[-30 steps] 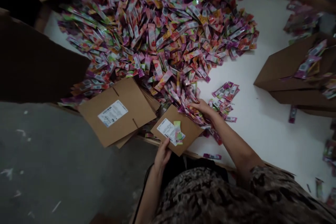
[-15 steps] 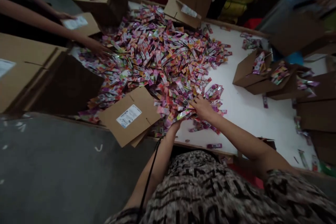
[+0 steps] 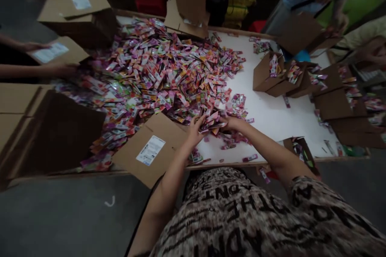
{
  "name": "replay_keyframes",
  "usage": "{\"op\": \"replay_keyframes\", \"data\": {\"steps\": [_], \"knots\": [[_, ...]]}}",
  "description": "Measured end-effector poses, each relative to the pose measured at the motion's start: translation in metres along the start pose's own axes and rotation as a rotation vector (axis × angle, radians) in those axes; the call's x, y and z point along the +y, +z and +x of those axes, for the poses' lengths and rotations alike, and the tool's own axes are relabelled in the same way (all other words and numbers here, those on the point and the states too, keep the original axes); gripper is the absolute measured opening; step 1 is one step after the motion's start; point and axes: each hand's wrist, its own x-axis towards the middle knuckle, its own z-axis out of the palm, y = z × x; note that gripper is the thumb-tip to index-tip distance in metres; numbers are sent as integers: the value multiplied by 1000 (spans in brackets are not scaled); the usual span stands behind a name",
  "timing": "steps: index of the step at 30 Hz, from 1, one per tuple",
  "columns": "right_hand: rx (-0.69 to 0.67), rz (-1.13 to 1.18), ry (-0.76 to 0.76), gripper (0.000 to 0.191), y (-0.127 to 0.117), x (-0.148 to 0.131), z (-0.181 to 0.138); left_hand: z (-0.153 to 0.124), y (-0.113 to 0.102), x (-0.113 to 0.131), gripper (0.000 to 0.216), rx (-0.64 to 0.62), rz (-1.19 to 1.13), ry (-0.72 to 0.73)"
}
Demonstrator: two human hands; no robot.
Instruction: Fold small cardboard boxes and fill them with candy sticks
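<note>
A broad heap of small shiny packets [image 3: 177,68], pink, purple and orange, covers the white table [image 3: 262,116]. At the heap's near edge, my left hand [image 3: 196,129] curves its fingers around one side of a bunch of packets [image 3: 212,121]. My right hand [image 3: 231,123] closes on the bunch from the other side, its fingertips partly hidden by the packets. Just left of my left forearm lies a flattish cardboard box [image 3: 169,144] with a white label. A few loose packets [image 3: 230,140] lie below my right hand.
Open boxes [image 3: 267,74] filled with packets stand at the right. A small box [image 3: 298,148] sits by the near edge. Larger cartons [image 3: 75,12] are at the left. A co-worker's hand [image 3: 62,70] reaches into the heap; other people stand across the table.
My left hand has come up from beneath the packets near the table edge and now grips the bunch opposite my right hand. The co-worker's arms at the left have drawn back. The view has shifted.
</note>
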Motion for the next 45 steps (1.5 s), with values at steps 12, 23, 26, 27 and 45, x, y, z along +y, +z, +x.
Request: {"op": "replay_keyframes", "data": {"steps": [12,23,26,27,45], "knots": [[134,-95,550,38,45,6,-34,76,72,31,36,-622,621,-166],[404,109,414,54,26,20,-49,82,49,24,41,-657,542,-61],[480,126,372,81,45,6,-33,70,24,19,44,-304,431,22],[482,151,374,75,50,3,-28,67,19,14,51,-149,402,27],[1078,496,624,22,-35,64,-145,74,20,-27,83,-74,225,-179]]}}
